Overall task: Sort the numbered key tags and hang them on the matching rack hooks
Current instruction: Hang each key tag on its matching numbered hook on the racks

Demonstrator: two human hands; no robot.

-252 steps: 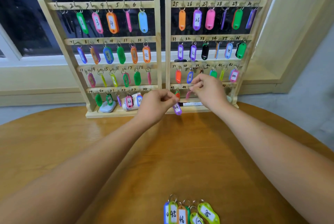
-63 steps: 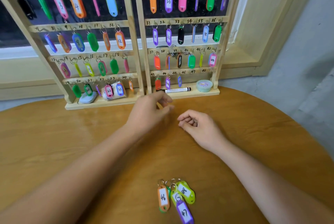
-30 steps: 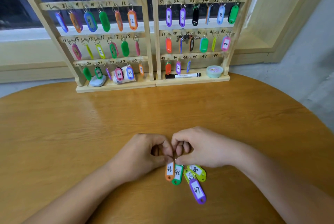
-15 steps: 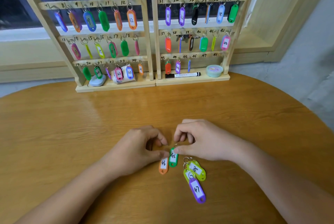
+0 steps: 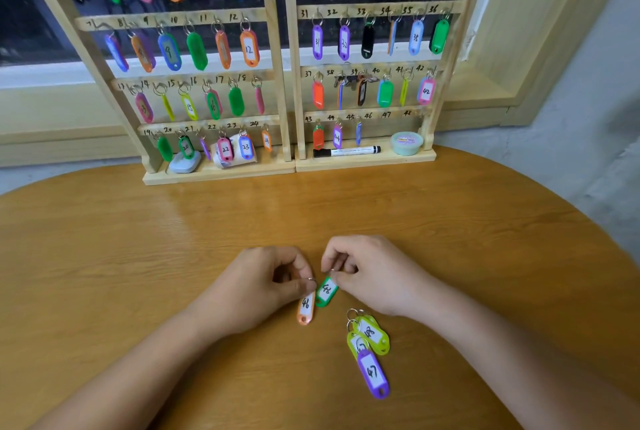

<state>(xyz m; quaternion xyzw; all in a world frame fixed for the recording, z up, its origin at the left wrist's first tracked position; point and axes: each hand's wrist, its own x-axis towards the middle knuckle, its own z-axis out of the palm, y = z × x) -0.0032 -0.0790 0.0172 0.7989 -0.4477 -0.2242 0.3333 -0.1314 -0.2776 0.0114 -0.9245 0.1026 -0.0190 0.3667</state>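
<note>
Two tags now come apart at six o'clock: left hand point(image 5: 263, 285) pinches the orange plastic tag 46 point(image 5: 305, 308), right hand point(image 5: 367, 277) the green plastic tag point(image 5: 326, 291). Hook 46 on the wooden rack point(image 5: 398, 161), twelve o'clock, is bare.

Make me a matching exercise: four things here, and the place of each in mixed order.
1. orange plastic key tag marked 46
2. green plastic key tag
3. purple plastic key tag marked 47
4. black-capped white marker pen

A. on the wooden rack's base
B. lying unheld on the wooden table
C. pinched by the right hand
D. held by the left hand

Pairs: 1-D, 2-C, 3-B, 4-A
</note>
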